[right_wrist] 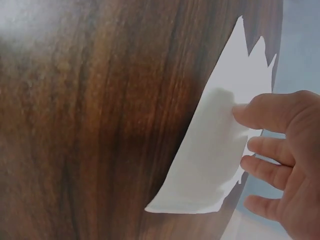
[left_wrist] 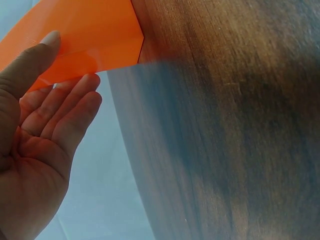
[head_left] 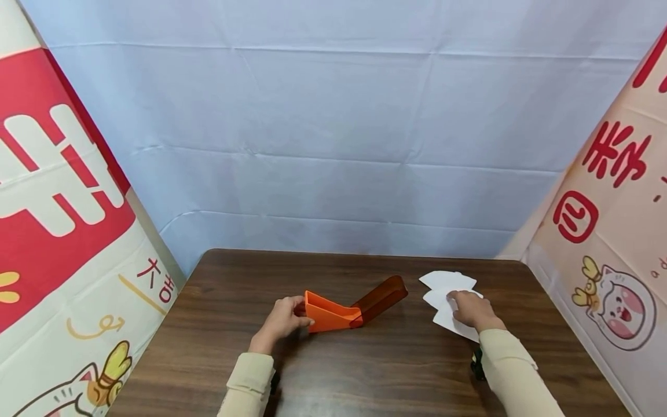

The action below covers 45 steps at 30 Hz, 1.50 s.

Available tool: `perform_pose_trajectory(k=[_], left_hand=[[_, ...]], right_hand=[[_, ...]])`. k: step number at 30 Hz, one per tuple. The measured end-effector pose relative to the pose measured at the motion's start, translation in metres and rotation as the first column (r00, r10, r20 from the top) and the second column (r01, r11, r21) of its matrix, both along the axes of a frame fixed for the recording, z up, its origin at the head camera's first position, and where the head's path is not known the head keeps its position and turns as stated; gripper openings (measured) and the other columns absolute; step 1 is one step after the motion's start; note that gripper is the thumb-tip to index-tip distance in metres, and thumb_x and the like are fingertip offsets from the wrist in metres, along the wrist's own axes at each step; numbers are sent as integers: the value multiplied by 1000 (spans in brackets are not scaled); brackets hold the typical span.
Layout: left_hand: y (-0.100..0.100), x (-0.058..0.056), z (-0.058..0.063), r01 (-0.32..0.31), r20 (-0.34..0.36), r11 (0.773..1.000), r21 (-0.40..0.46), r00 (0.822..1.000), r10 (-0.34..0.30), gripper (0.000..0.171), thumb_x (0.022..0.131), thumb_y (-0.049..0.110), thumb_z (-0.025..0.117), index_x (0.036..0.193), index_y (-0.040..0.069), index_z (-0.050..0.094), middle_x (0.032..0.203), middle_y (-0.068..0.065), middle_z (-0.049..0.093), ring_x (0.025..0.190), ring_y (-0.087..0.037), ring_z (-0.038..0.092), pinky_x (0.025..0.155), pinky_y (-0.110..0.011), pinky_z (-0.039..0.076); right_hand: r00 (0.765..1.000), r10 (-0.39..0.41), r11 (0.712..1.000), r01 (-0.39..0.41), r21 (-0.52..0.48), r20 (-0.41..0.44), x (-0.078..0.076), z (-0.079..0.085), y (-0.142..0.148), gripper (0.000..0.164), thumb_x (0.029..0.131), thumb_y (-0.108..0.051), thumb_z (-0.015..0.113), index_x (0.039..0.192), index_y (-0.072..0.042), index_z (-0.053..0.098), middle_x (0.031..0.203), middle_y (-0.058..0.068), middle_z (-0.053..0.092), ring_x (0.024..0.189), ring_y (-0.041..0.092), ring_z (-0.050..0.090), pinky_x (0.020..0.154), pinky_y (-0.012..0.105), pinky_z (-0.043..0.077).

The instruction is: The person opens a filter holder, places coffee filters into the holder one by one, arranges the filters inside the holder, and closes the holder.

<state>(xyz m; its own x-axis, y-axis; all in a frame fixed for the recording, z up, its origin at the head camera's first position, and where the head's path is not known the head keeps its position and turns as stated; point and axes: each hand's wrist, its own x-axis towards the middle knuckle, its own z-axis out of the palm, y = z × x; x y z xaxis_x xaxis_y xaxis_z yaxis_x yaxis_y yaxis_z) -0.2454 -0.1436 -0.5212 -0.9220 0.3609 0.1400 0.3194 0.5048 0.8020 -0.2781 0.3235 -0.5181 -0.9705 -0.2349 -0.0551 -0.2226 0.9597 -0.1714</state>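
Paper sheets (head_left: 448, 322) lie fanned on the table (head_left: 375, 370) under the nearer right hand (head_left: 471, 311), its grip spread, well right of the orange holder (head_left: 330, 318) that the left hand (head_left: 283, 318) pinches, narrow end toward them.

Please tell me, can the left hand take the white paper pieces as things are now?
Probably not: the left hand grips the orange holder, which lies, with the brown see-through piece, between it and the white paper pieces; the right hand is over them.
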Motion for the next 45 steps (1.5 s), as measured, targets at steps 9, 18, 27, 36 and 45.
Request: perform_pose_trajectory(k=[9, 18, 27, 36, 45], left_hand=[[1, 0, 3, 1, 9, 1000, 3, 1000, -1, 29, 77, 6, 76, 103, 3, 64, 90, -2, 66, 79, -15, 62, 71, -28, 53], [1, 1, 3, 6, 12, 1000, 9, 1000, -6, 28, 77, 6, 75, 103, 3, 65, 89, -2, 66, 80, -14, 62, 71, -27, 52], [-1, 1, 1, 4, 11, 1000, 11, 1000, -4, 28, 77, 7, 76, 103, 4, 64, 89, -2, 66, 79, -15, 62, 72, -28, 52], [-1, 2, 5, 3, 12, 1000, 15, 1000, -3, 28, 77, 6, 75, 104, 3, 65, 90, -2, 65, 79, -15, 62, 71, -29, 53], [-1, 1, 5, -1, 16, 1000, 11, 1000, 1, 28, 77, 6, 76, 103, 4, 65, 88, -2, 65, 78, -14, 62, 71, -28, 53]], right_hand=[[1000, 10, 999, -10, -52, 13, 0, -1, 5, 34, 76, 6, 59, 109, 2, 64, 108, 25, 60, 96, 46, 54, 70, 55, 46], [993, 27, 999, -30, -24, -117, 3, -4, 10, 24, 71, 3, 67, 94, -1, 67, 88, 18, 57, 84, 44, 52, 63, 53, 46], [980, 45, 998, -52, -33, -192, 6, 2, 16, 14, 75, -2, 68, 70, -13, 61, 71, 4, 54, 64, 26, 52, 53, 46, 43], [975, 85, 982, -117, -151, -206, 13, 26, 13, 14, 76, 3, 68, 70, -9, 63, 69, 3, 59, 58, 20, 52, 53, 40, 43], [986, 64, 984, -88, -156, -154, 11, 25, 12, 15, 77, 3, 68, 69, -9, 62, 69, 1, 59, 60, 18, 50, 56, 39, 43]])
